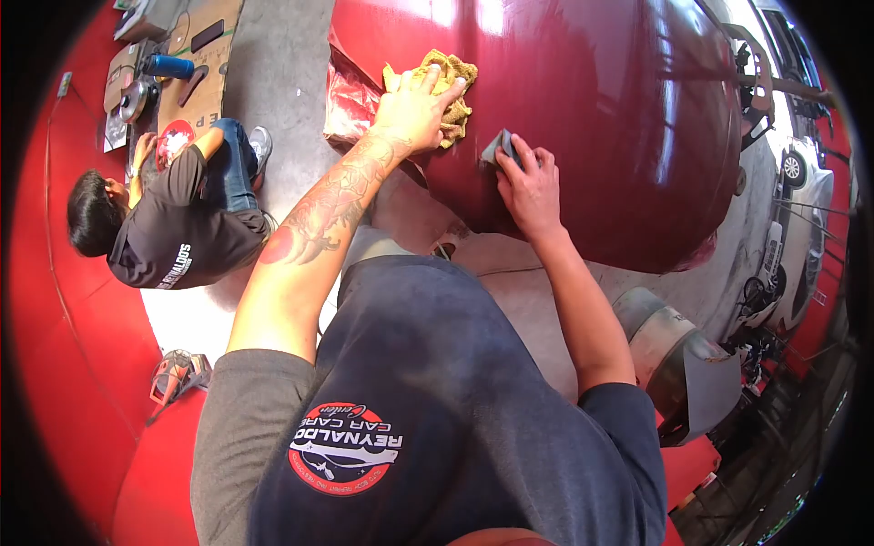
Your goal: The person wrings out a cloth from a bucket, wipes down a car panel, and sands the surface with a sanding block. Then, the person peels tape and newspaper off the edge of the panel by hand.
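Observation:
A glossy dark red car panel [583, 109] curves across the top and middle of the head view. My left hand [414, 111] presses a crumpled yellow cloth [457, 75] against the panel's left part, its fingers reaching over the fabric. To the right and slightly lower, my right hand [530, 185] pinches a small grey sanding pad [497, 146] between thumb and fingers. The pad touches the panel's surface; part of it is hidden under the fingers.
A co-worker [187, 218] in a dark shirt crouches at left, beside cardboard [202, 82] holding a blue bottle [167, 66] and a phone [208, 35]. A respirator mask [177, 376] lies on red flooring. A grey curved part [678, 364] stands right; a white car [797, 246] is beyond.

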The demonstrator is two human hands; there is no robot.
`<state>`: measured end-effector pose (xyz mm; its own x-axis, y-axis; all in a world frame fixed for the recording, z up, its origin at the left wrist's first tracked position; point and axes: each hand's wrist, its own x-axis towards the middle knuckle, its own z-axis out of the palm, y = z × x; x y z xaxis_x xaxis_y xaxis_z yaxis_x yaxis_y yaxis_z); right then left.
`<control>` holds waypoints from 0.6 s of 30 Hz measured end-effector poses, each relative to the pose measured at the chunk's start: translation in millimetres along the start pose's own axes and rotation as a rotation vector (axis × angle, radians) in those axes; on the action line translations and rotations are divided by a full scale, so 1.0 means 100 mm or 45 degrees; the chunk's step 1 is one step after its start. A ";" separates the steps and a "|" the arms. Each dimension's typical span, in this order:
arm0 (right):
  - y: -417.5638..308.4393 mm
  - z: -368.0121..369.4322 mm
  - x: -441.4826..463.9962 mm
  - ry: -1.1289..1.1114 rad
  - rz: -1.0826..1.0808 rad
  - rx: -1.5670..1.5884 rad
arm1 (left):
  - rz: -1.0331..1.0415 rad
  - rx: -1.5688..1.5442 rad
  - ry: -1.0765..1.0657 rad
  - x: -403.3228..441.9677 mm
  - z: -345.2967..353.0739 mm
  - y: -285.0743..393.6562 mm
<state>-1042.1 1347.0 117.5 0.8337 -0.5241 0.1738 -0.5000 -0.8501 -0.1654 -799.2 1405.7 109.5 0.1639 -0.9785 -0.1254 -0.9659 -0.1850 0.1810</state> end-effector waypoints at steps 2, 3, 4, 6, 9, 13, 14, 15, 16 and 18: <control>0.01 -0.02 -0.36 -0.049 -0.029 0.001 | 0.003 0.054 -0.032 0.00 -0.01 0.01; 0.03 -0.03 -0.43 -0.074 -0.046 -0.003 | -0.001 0.051 -0.033 0.01 0.00 0.00; 0.03 -0.03 -0.39 -0.081 -0.043 0.000 | -0.015 0.043 -0.038 0.01 0.02 0.01; 0.07 -0.03 -0.17 -0.054 -0.114 -0.057 | -0.019 0.037 -0.047 0.02 0.03 0.02; 0.03 0.03 0.17 0.043 -0.014 -0.095 | -0.008 0.000 -0.048 0.01 0.01 0.01; -0.05 0.06 -0.12 0.062 0.085 -0.059 | 0.020 -0.034 -0.009 0.00 -0.01 0.00; -0.07 0.04 -0.30 0.016 0.103 -0.063 | 0.029 -0.009 -0.001 0.01 0.00 0.00; -0.05 0.04 -0.36 0.017 0.099 -0.065 | 0.036 0.015 0.004 0.00 0.02 0.00; -0.04 0.02 -0.38 0.026 0.069 -0.077 | 0.027 0.043 0.009 0.00 0.01 0.01; -0.02 0.05 -0.31 0.056 0.032 -0.115 | 0.024 0.053 0.001 -0.01 0.00 0.01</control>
<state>-1066.1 1365.5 108.0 0.8105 -0.5454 0.2137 -0.5414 -0.8367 -0.0823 -800.1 1406.7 109.6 0.1455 -0.9819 -0.1212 -0.9763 -0.1624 0.1429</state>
